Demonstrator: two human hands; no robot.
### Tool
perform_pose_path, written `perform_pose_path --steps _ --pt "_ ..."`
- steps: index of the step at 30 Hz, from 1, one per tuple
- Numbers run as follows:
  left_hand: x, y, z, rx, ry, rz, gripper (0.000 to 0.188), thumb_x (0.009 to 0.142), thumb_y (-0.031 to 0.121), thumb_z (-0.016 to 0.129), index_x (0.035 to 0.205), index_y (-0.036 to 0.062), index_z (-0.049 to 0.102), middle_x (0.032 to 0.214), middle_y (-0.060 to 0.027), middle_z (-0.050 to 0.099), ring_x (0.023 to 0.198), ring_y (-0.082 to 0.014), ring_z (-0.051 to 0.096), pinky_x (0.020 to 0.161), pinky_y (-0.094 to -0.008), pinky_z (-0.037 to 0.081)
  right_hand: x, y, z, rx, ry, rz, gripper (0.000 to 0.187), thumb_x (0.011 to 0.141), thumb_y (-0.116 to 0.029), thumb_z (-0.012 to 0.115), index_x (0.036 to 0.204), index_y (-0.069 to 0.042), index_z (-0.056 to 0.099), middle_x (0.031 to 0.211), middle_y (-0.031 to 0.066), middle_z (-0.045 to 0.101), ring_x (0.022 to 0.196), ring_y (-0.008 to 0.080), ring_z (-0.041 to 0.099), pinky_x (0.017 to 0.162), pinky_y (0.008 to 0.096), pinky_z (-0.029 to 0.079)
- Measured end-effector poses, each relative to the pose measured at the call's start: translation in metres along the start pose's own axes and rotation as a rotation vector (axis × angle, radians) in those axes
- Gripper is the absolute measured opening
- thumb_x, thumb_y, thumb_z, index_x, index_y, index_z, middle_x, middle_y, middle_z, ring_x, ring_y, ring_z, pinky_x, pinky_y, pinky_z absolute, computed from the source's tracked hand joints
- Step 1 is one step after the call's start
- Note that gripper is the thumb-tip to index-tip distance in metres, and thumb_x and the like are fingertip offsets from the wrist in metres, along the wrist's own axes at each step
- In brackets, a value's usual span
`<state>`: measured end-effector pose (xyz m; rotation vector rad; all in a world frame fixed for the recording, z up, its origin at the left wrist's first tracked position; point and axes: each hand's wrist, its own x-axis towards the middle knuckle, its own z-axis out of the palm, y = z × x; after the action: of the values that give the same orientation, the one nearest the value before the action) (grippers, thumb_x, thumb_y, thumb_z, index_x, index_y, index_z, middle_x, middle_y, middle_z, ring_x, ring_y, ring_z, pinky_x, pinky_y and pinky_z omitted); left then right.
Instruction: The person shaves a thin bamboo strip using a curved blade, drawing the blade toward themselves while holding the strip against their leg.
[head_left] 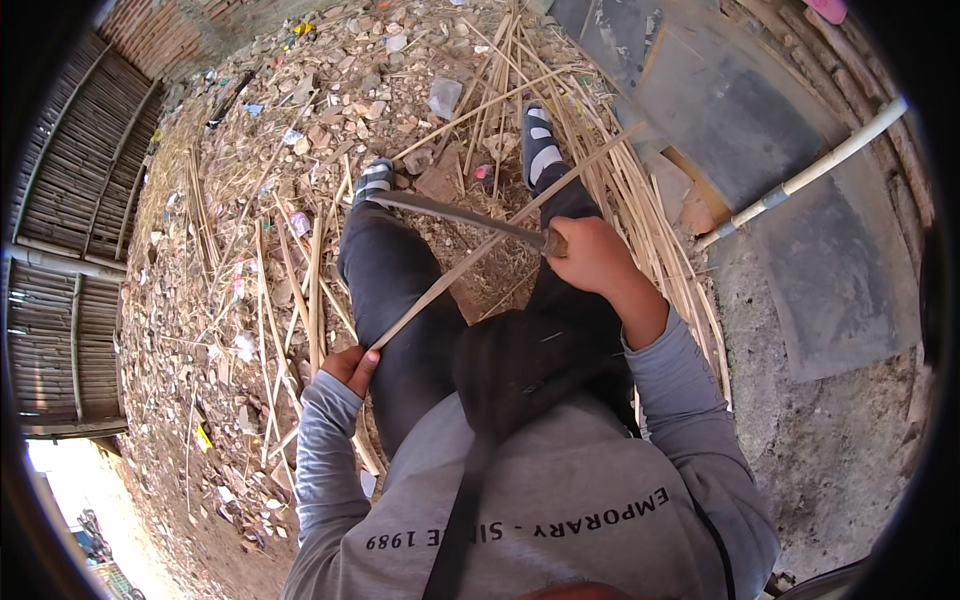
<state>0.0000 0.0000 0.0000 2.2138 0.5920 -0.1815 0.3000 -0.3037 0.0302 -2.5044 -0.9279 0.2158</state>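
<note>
My right hand [588, 254] is closed round the wooden handle of a long-bladed knife [455, 213], its blade pointing left across the space between my legs. The blade crosses a long, flat bamboo strip [440, 284] near my right knee; whether they touch I cannot tell. My left hand [350, 368] pinches the near end of that strip beside my left thigh. From there the strip slants up and to the right, passing over my right leg. Both legs are spread in front of me, in dark trousers and sandals.
Loose bamboo strips [660, 255] lie along my right side, with more strips [315, 290] on my left. Rubble and litter [240, 340] cover the ground. Dark flat sheets [745, 110] and a pale pole [815, 172] lie at the right. A bamboo-slat wall [75, 150] stands left.
</note>
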Motion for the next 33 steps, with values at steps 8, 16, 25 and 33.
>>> perform_pose_path --steps 8,16,25,33 --pt "-0.003 0.006 0.003 0.046 0.002 -0.017 0.062 0.1 0.056 0.054 0.084 -0.0021 0.065 0.062 -0.0114 0.055 0.06 -0.0215 0.052 0.06 -0.0398 0.044 0.0 0.01 0.0 0.038 0.064 0.045 0.024 0.079 -0.023 0.074 0.092 -0.004 0.067 0.082 0.0213 0.068 0.083 0.0435 0.066 0.073 0.0512 0.052" --pt "0.0 0.004 0.002 -0.005 0.006 -0.009 0.063 0.1 0.057 0.053 0.083 -0.0028 0.064 0.062 -0.0115 0.055 0.061 -0.0216 0.052 0.061 -0.0397 0.043 0.018 0.032 -0.005 0.141 0.103 0.059 0.025 0.079 -0.024 0.075 0.091 -0.004 0.067 0.083 0.0216 0.068 0.084 0.0432 0.066 0.072 0.0503 0.052" --pt "-0.005 0.008 -0.004 -0.01 -0.019 -0.07 0.064 0.102 0.055 0.05 0.094 -0.0059 0.068 0.068 -0.0126 0.061 0.068 -0.0211 0.058 0.068 -0.0373 0.046 0.003 0.0 0.01 0.085 0.011 -0.092 0.021 0.078 -0.021 0.073 0.086 -0.005 0.065 0.08 0.0199 0.068 0.081 0.0429 0.066 0.071 0.0499 0.052" --pt "-0.001 0.014 -0.004 0.039 -0.038 -0.099 0.066 0.101 0.057 0.051 0.092 -0.0056 0.067 0.068 -0.0109 0.059 0.068 -0.0196 0.055 0.066 -0.0377 0.045 0.028 0.044 0.0 0.185 0.072 0.149 0.029 0.081 -0.026 0.075 0.099 -0.005 0.069 0.089 0.0198 0.071 0.088 0.0404 0.067 0.076 0.0468 0.053"
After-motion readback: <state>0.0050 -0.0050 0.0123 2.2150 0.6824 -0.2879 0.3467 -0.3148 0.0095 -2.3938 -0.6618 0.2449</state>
